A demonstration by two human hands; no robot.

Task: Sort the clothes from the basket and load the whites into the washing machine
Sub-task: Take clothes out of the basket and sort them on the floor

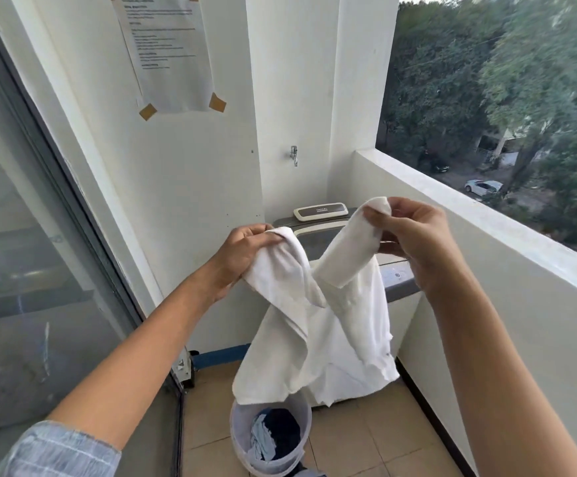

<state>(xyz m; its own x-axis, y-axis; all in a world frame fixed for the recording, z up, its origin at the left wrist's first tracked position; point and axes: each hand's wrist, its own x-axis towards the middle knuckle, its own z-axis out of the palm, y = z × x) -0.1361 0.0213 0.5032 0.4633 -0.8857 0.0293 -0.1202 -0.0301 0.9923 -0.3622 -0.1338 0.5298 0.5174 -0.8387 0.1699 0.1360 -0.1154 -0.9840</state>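
**White garment held up over the basket**

White cloth is hanging between both hands in the head view: a white garment (318, 325) is drooping in front of the washing machine (397, 280); the left hand (245, 253) is pinching one upper corner; the right hand (411, 235) is pinching the other; the basket (269, 438) is standing on the tiled floor (376, 438) just below, holding dark and pale blue clothes (273, 435).

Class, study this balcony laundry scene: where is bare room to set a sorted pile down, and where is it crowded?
Bare tiled floor lies right of the basket, bordered by the parapet wall. The parapet ledge is bare too, though risky. It is crowded in front of the washing machine, where both hands, left and right, hold up the white garment.
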